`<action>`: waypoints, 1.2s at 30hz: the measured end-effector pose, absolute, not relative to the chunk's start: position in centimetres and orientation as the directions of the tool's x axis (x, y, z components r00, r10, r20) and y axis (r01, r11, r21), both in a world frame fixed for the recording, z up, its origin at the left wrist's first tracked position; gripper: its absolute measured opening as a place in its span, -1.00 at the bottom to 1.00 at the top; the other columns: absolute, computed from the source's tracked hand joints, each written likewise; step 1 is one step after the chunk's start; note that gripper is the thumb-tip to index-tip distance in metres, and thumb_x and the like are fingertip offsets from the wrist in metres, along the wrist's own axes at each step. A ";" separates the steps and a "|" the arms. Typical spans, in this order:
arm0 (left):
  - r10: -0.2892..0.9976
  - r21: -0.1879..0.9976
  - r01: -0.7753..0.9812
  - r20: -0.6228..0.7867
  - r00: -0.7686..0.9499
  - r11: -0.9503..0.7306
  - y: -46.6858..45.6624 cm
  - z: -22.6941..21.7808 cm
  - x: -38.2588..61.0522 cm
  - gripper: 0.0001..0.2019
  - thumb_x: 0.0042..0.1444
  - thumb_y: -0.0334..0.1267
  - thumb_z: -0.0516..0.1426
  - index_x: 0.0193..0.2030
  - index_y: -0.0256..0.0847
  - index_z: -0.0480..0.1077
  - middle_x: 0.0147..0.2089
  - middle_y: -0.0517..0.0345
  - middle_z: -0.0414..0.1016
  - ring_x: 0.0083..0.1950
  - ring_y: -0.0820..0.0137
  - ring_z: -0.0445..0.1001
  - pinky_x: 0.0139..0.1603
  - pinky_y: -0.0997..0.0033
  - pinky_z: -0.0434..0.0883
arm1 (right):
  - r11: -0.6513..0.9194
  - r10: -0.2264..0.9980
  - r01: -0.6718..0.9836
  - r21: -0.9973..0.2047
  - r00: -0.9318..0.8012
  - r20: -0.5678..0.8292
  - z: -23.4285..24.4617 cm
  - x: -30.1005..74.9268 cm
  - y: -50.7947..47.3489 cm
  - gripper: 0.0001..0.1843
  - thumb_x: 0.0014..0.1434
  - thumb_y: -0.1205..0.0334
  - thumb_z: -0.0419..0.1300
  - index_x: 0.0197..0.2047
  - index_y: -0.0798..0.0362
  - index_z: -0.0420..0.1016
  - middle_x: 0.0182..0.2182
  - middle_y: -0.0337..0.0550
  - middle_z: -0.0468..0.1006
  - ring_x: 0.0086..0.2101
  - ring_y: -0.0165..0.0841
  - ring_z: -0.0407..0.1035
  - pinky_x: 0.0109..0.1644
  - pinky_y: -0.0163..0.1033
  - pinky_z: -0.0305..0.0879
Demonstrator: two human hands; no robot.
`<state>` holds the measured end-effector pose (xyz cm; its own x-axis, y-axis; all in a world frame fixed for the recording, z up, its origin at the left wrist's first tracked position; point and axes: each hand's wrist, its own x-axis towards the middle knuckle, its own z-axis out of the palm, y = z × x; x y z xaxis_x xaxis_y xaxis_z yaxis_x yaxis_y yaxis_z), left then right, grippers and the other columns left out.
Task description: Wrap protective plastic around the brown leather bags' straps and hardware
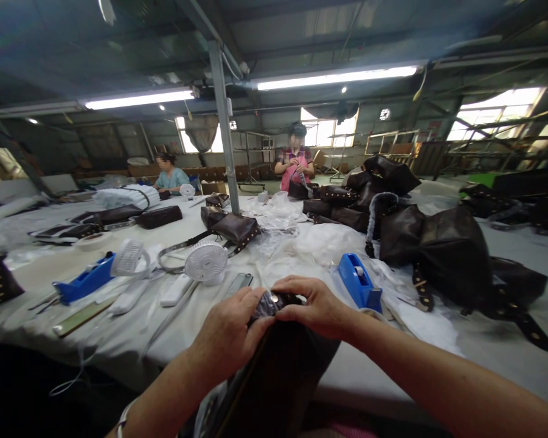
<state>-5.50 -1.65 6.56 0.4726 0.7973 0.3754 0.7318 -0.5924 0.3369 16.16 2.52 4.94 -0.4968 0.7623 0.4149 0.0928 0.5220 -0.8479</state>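
Observation:
A dark brown leather bag [278,377] stands in front of me at the table's near edge. Its plastic-wrapped strap end [265,306] with a round metal stud is pinched at the top of the bag. My left hand [230,328] is closed on the wrapped part from the left. From the other side, my right hand [317,309] grips the dark strap by the stud, thumb and fingers curled round it. The lower part of the bag falls into shadow, and my forearms cover some of its sides.
Blue tape dispensers [359,283] stand on both sides. A white fan [206,261] and a phone [239,282] lie beyond my left hand. Dark leather bags [456,243] pile up at right, near crumpled clear plastic [323,240]. Two people [296,161] work across the table; a post [223,128] rises mid-table.

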 end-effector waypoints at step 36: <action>0.595 0.949 0.213 -0.311 0.741 0.231 4.2 2.5 -14.7 -0.51 -0.23 0.02 0.44 -0.20 -0.25 0.56 -0.35 0.05 0.62 -0.37 0.28 0.58 -0.33 0.35 0.52 | 0.135 0.984 0.093 -0.986 0.106 0.145 -1.4 19.6 13.9 -0.81 0.02 0.10 0.25 -0.36 0.04 0.45 -0.50 -0.16 0.55 -0.49 -0.28 0.46 -0.42 -0.20 0.45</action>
<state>-14.74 4.22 2.54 0.7411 0.5951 -0.3108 0.2127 0.2311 0.9494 19.64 13.86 -1.39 0.1055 0.9838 0.1447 0.0930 0.1351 -0.9865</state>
